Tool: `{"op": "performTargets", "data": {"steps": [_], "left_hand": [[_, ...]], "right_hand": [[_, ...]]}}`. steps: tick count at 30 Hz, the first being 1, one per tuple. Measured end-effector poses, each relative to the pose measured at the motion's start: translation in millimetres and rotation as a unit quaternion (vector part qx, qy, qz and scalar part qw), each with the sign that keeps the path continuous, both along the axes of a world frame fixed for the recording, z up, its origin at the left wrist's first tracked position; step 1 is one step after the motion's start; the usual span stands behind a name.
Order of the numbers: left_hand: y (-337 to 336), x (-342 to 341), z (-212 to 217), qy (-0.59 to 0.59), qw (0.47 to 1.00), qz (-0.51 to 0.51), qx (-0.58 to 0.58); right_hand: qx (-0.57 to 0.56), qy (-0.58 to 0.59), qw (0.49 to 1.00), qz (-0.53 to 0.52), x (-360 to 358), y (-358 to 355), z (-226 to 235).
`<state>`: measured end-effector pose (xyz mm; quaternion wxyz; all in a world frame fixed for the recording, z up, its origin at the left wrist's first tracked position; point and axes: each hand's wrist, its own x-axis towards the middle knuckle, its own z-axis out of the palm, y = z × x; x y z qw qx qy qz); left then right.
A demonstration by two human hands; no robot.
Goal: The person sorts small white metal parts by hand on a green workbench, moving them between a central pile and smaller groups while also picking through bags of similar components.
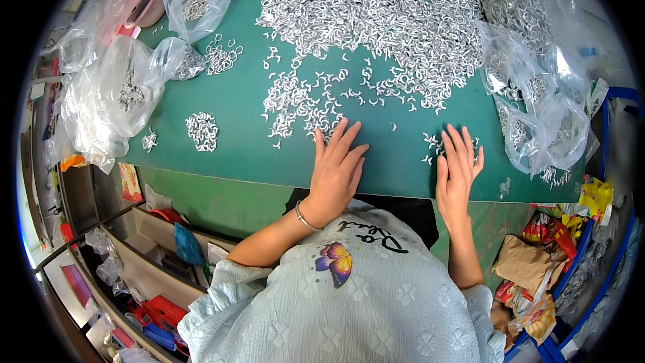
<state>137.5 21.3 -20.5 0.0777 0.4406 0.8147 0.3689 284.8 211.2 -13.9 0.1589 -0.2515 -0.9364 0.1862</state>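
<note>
Small silver curved metal pieces cover much of the green table (pixel 235 104), with a large heap (pixel 376 10) at the far side. My left hand (pixel 337 173) lies palm down at the near edge of a looser pile (pixel 289 104), its fingers stretched and apart. Further right, my right hand (pixel 458 173) has its fingers extended over a small cluster of curved pieces (pixel 430 142), partly hiding it. A single curved piece (pixel 394 126) lies between the two hands. Nothing seems to be gripped in either hand.
At left are small piles of silver pieces (pixel 201 132) and rings (pixel 222 57), beside clear plastic bags (pixel 111 94) and a pink basket (pixel 149 3). More filled bags (pixel 537 87) stand at right. Below the table are a compartmented drawer unit (pixel 144 245) and a brown paper bag (pixel 527 262).
</note>
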Motion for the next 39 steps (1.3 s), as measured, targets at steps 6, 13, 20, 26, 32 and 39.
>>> {"op": "performTargets", "data": {"steps": [6, 13, 20, 26, 32, 39], "left_hand": [[-3.7, -3.4, -0.7, 0.003, 1.000, 0.006, 0.000], [-3.7, -1.9, -0.2, -0.004, 1.000, 0.010, 0.007], [-10.8, -4.3, -3.0, -0.005, 1.000, 0.024, 0.004], [-14.0, -4.0, -0.2, -0.010, 0.999, 0.032, 0.010], [-17.9, -4.1, -1.5, -0.008, 0.999, 0.047, 0.020], [-21.9, -3.7, -0.1, -0.010, 0.999, 0.022, 0.034]], "right_hand": [[0.058, 0.038, 0.997, -0.046, -4.1, 7.3, -5.2], [0.024, 0.049, 0.998, -0.031, -15.1, 12.0, -4.7], [0.001, 0.052, 0.997, -0.049, -18.7, 12.6, -1.5], [-0.017, 0.089, 0.995, -0.050, -22.2, 14.4, -4.3], [-0.103, 0.129, 0.983, 0.078, -49.2, -33.6, 9.5], [-0.090, 0.098, 0.985, 0.108, -61.5, -48.3, 1.6]]}}
